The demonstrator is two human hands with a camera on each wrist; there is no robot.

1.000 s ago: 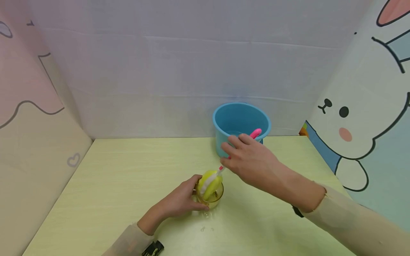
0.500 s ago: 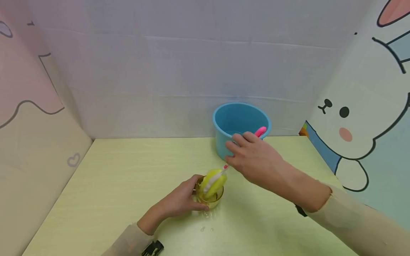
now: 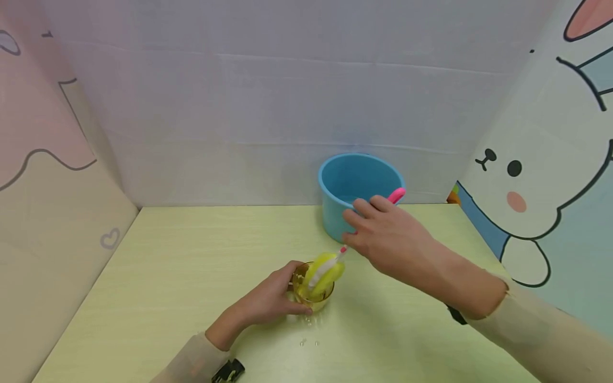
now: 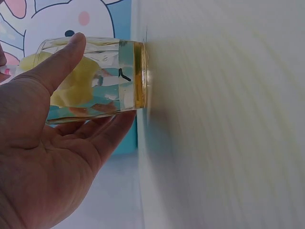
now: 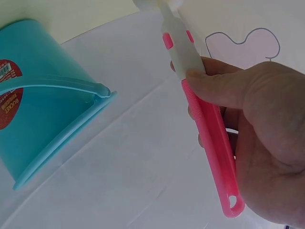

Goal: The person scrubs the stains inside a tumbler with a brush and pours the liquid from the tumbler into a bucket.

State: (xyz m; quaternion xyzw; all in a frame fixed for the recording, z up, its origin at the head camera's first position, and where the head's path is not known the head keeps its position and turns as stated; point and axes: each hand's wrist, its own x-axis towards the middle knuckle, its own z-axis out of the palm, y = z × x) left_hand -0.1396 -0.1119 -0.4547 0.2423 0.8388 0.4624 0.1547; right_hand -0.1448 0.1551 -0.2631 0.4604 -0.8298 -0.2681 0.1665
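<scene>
A clear amber drinking glass [image 3: 316,304] stands on the table, with water in it in the left wrist view. My left hand [image 3: 272,297] grips it, thumb on the near side and fingers round the far side. A sponge cup brush has its yellow and white head [image 3: 323,272] tilted in the glass mouth, partly above the rim. My right hand [image 3: 390,239] holds the brush by its pink and white handle [image 5: 209,133], thumb along the shaft, the handle's end pointing up and back to the right.
A light blue bucket [image 3: 330,213] stands at the back of the table, just behind my right hand; its handle and a red label [image 5: 9,95] show in the right wrist view. Water drops [image 3: 303,343] lie on the table in front of the glass. Printed cloth walls enclose the table.
My right hand has shifted a little to the right, tilting the brush so its head leans toward the right side of the glass and sits higher. The left hand and glass have stayed put.
</scene>
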